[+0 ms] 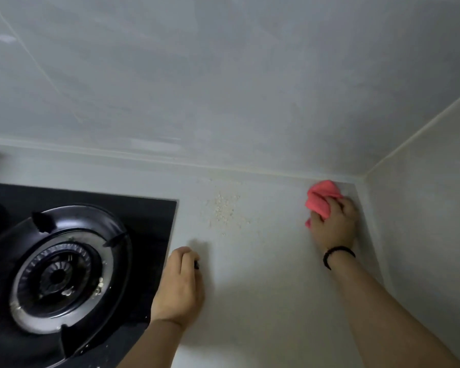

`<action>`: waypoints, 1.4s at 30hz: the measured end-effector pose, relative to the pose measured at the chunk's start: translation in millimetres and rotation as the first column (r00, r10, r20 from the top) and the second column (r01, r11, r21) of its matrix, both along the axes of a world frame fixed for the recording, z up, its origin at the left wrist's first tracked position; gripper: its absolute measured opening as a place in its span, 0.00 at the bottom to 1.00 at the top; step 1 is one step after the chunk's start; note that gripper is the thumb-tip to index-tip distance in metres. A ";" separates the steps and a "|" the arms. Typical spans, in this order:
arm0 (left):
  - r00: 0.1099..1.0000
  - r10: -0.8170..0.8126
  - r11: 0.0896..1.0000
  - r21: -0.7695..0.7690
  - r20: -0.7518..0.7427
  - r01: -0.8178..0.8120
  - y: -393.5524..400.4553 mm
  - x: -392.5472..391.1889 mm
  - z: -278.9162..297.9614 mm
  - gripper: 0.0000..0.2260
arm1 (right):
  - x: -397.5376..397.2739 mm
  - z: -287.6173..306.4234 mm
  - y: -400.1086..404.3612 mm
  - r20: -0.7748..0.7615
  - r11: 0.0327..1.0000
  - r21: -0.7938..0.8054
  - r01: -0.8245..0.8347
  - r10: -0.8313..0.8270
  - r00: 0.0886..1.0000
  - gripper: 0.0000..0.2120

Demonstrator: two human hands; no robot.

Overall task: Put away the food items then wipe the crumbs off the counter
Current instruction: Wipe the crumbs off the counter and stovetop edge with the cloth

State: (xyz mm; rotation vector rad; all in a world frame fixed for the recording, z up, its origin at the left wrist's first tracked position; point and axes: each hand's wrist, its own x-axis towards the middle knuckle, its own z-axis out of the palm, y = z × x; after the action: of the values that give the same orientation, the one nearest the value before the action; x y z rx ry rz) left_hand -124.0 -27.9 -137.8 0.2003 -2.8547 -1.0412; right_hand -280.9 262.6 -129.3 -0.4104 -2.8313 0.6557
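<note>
1. Spreading pale and bare, the tabletop point(263, 288) meets a black hob point(149, 221), cut off at left.
2. The right hand point(335, 224) grips a red cloth point(322, 197) in the far corner.
3. The left hand point(179, 288) rests beside the hob, fingers curled under; any contents unclear.
4. Crumbs point(223, 211) lie between the hands.

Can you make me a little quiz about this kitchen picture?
1. True or false: the right hand holds a pink cloth.
2. Where are the crumbs? A) on the stove B) on the counter between the stove and the cloth C) on the wall
3. What black thing sits left of the left hand?

Key:
1. True.
2. B, on the counter.
3. The stove, with its round burner.
</note>
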 end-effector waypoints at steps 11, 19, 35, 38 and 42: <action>1.000 -0.013 0.999 -0.031 -0.024 0.012 -1.5 -2.6 -1.4 0.09 | -14.4 4.5 -68.9 -0.076 0.990 -0.108 0.086 -0.094 0.993 0.21; 1.000 0.006 0.999 -0.033 -0.012 -0.006 0.2 -1.7 0.1 0.10 | 30.4 31.1 -90.9 -0.099 0.663 -0.594 -0.455 0.501 0.860 0.17; 1.000 0.007 0.999 -0.041 -0.001 -0.007 -0.1 -2.5 -0.5 0.09 | 14.6 9.0 -123.5 -0.032 0.664 -0.388 -0.639 0.684 0.729 0.17; 1.000 0.011 0.999 -0.037 -0.010 -0.012 -0.5 -2.5 0.3 0.08 | 19.4 37.6 -129.6 -0.029 0.531 -0.745 -0.405 0.580 0.814 0.10; 1.000 0.003 0.999 -0.043 -0.012 -0.004 -0.6 -2.6 0.2 0.08 | -6.7 72.5 -160.5 -0.150 0.448 -0.762 -0.467 0.580 0.801 0.12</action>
State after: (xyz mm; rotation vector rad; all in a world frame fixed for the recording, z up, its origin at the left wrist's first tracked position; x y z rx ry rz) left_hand -126.6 -28.5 -137.6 0.1944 -2.8617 -0.9759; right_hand -287.6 102.0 -56.9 0.4027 -2.5906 2.0853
